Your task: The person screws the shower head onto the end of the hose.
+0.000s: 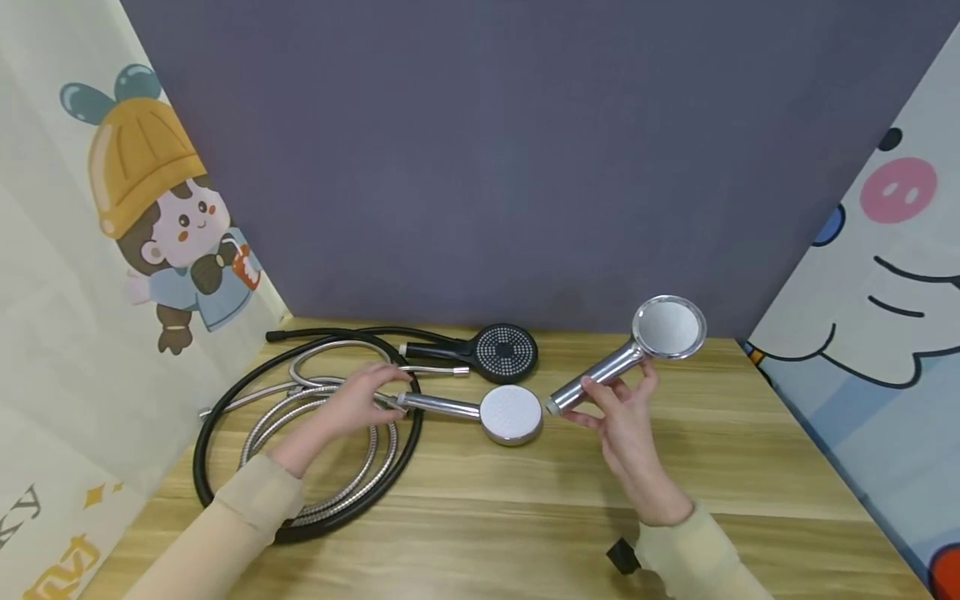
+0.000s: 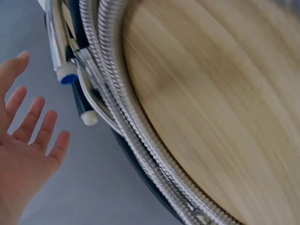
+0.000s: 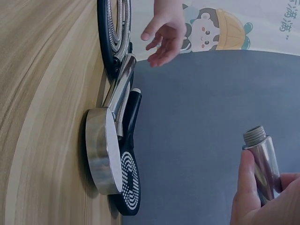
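My right hand (image 1: 628, 429) grips the handle of a chrome shower head (image 1: 602, 377), raised with its round head up and to the right. In the right wrist view, the threaded end (image 3: 254, 136) of that handle points up past the fingers. A second chrome shower head (image 1: 512, 412) with a white face lies in the middle of the table. Over the end of its handle hovers my left hand (image 1: 363, 404), and both wrist views show a gap between them, fingers spread and holding nothing. Behind lies a black shower head (image 1: 506, 352) with a dotted face.
Coiled silver metal hoses (image 1: 258, 429) and a black hose (image 1: 201, 454) lie on the wooden table (image 1: 480, 533) at the left. A grey panel (image 1: 480, 167) rises along the back. Printed cartoon sheets flank both sides. A small black block (image 1: 623, 556) shows beside the right sleeve.
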Tool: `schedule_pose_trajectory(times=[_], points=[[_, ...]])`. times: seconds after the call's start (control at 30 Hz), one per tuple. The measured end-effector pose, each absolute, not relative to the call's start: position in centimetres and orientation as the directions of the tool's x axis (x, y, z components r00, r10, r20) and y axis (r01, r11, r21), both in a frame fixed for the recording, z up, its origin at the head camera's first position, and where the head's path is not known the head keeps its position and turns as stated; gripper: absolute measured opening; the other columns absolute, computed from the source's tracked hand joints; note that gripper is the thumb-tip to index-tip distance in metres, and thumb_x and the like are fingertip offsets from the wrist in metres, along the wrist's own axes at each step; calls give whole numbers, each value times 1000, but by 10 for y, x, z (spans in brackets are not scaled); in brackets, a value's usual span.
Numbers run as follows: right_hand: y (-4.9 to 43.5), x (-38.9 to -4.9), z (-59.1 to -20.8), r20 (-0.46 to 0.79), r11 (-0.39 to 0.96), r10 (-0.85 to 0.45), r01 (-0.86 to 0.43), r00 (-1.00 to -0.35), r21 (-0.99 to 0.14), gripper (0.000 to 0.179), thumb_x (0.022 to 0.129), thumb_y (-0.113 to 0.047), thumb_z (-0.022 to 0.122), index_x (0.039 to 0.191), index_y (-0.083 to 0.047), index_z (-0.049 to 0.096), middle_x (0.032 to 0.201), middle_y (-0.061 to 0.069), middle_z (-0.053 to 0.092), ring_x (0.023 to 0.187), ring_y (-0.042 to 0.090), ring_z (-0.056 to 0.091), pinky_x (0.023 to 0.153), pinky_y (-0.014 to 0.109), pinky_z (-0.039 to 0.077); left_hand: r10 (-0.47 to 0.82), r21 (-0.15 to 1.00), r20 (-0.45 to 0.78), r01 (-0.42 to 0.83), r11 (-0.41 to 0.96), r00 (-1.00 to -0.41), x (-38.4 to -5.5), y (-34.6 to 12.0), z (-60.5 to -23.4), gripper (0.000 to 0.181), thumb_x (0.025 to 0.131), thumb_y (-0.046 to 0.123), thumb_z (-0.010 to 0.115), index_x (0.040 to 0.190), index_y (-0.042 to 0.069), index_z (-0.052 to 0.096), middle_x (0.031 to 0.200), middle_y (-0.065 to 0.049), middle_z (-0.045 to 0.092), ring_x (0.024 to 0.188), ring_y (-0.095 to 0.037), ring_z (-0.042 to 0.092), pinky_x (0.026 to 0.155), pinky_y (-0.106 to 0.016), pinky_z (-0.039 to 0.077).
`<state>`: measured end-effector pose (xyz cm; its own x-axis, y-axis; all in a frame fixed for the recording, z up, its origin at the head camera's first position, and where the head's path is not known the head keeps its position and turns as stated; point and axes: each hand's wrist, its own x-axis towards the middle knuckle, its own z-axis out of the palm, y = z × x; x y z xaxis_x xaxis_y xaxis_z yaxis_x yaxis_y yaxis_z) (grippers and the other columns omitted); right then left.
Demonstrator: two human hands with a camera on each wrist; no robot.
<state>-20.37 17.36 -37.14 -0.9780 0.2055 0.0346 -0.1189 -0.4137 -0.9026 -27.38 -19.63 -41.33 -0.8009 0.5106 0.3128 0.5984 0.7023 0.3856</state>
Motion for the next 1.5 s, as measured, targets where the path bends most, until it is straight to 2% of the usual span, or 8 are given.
schedule_pose_trajectory(times=[0.2,0.43,0.67,0.87,1.13,1.5], points=[[173,-203,-374,25,-423,223,-120,-974,-898,83,90,6,53,140,-36,2,100,5,46,75,15,63,70,46,56,498,449,238,549,705,-834,-286,-205,-420,56,74,17,80,125,7,58,126,-14,57,117,-36,50,99,-55,39],[172,-204,-374,21,-416,215,-112,-976,-902,81,90,6,54,138,-35,5,100,4,48,75,15,63,70,47,56,562,402,199,590,700,-803,-300,-212,-429,50,74,15,79,119,3,61,113,-14,62,107,-35,55,95,-53,43],[173,-203,-372,24,-409,198,-105,-980,-906,80,90,5,55,138,-35,5,102,4,47,76,15,63,70,46,56,565,480,102,538,694,-819,-311,-217,-435,46,73,11,78,116,6,63,108,-8,65,104,-30,56,95,-51,43],[174,-201,-372,18,-396,194,-94,-981,-914,81,90,6,54,139,-34,4,101,4,48,77,15,63,69,44,57,578,507,80,532,678,-812,-317,-221,-441,36,75,13,77,109,8,65,101,-2,67,100,-26,59,93,-48,45],[175,-200,-373,13,-380,182,-83,-983,-921,81,90,5,55,139,-32,3,101,3,48,78,15,63,70,44,57,590,530,63,528,664,-805,-320,-230,-444,30,78,13,75,106,9,67,105,-3,68,101,-26,60,95,-48,44],[175,-200,-372,8,-376,180,-77,-984,-923,81,90,5,55,139,-32,2,104,4,47,79,15,63,70,42,57,566,562,39,486,670,-824,-322,-235,-443,25,77,10,75,101,9,68,97,-1,69,92,-19,61,89,-43,48]])
